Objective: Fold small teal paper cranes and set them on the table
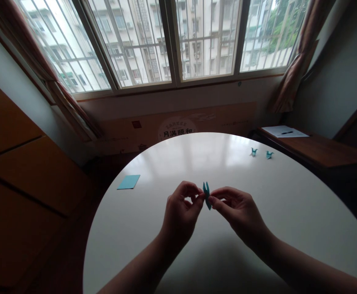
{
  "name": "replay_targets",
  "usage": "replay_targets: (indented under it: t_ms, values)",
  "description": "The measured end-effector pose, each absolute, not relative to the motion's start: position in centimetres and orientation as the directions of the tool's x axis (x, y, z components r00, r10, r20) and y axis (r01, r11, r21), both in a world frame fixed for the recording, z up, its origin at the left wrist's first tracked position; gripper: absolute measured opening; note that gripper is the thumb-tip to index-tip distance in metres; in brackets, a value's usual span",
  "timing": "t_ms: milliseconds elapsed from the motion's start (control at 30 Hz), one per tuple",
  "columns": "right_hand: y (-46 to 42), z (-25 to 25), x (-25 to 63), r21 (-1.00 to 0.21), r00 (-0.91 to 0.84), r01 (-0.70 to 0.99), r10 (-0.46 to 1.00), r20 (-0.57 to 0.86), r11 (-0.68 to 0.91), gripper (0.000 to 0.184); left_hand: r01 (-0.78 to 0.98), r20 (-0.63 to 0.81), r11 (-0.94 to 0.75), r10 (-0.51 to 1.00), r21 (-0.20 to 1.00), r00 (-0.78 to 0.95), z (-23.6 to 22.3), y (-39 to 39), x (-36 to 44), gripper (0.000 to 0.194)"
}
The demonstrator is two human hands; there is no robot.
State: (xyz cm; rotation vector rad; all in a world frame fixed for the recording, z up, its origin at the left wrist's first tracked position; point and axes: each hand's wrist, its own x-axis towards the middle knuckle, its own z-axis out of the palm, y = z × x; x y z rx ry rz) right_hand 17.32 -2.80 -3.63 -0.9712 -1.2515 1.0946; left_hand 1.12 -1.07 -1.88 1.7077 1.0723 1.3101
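A small folded piece of teal paper (207,194) is held upright above the round white table (154,228), two thin points sticking up. My left hand (181,213) pinches its left side between thumb and fingers. My right hand (239,212) pinches its right side the same way. Both hands hover over the middle of the table. Two finished teal paper cranes (253,151) (269,154) stand on the table at the far right. A flat teal paper sheet (128,182) lies on the table at the left.
A brown wooden desk (319,149) at the right carries white papers (284,131) and a pen. A barred window (172,41) with curtains fills the wall ahead. A cardboard panel (178,126) leans under the sill. Wooden panels (19,171) are at the left.
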Motion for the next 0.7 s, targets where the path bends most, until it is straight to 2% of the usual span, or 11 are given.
replay_targets:
  t_ms: [267,433,700]
  values:
    - [-2.70,-3.92,17.60,-0.968,0.025,-0.158,0.980,0.195,0.197,0.033,0.185,0.354,-0.377,0.924,0.907,0.146,-1.82,-0.86,1.02,0.012]
    - [-2.69,-3.77,17.66,-0.959,0.013,-0.147,0.970,0.241,0.241,0.021,0.166,0.315,-0.338,0.937,0.927,0.149,-1.42,-0.87,1.00,0.009]
    - [-2.81,-3.69,17.63,-0.965,-0.046,-0.091,0.967,0.249,0.245,0.014,0.156,0.382,-0.404,0.911,0.901,0.153,-1.65,-1.09,0.96,0.005]
